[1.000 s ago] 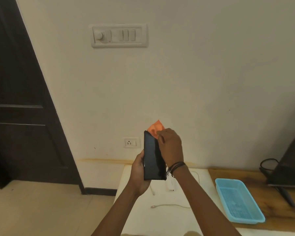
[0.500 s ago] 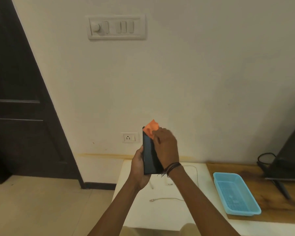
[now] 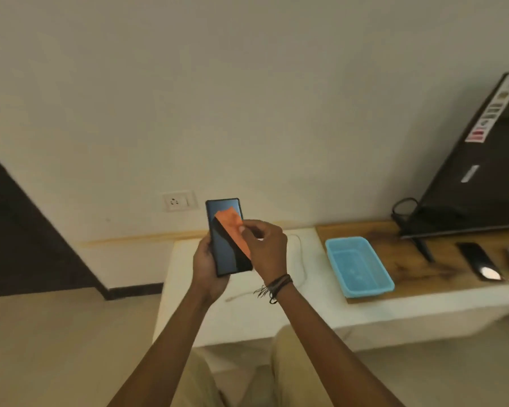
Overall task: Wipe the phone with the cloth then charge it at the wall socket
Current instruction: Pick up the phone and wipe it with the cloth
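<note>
A black phone [image 3: 222, 248] stands upright in front of me, screen toward me, gripped from the left and below by my left hand [image 3: 207, 265]. My right hand [image 3: 266, 249] pinches an orange cloth [image 3: 232, 227] and presses it against the phone's screen near the upper right. The white wall socket [image 3: 178, 201] is on the wall just left of the phone's top. A white charging cable [image 3: 301, 259] lies on the white ledge [image 3: 423, 306] behind my hands, partly hidden by them.
A light blue plastic tray [image 3: 357, 265] sits on a wooden board [image 3: 409, 259] to the right. Further right stand a dark television [image 3: 476, 183] with a black cord and a second black phone [image 3: 479, 261]. A dark door [image 3: 18, 230] is at left.
The view has tilted down and right, so the switch panel is out of frame. The phone now faces me flatter, and the cloth has slid from its top edge down onto the screen.
</note>
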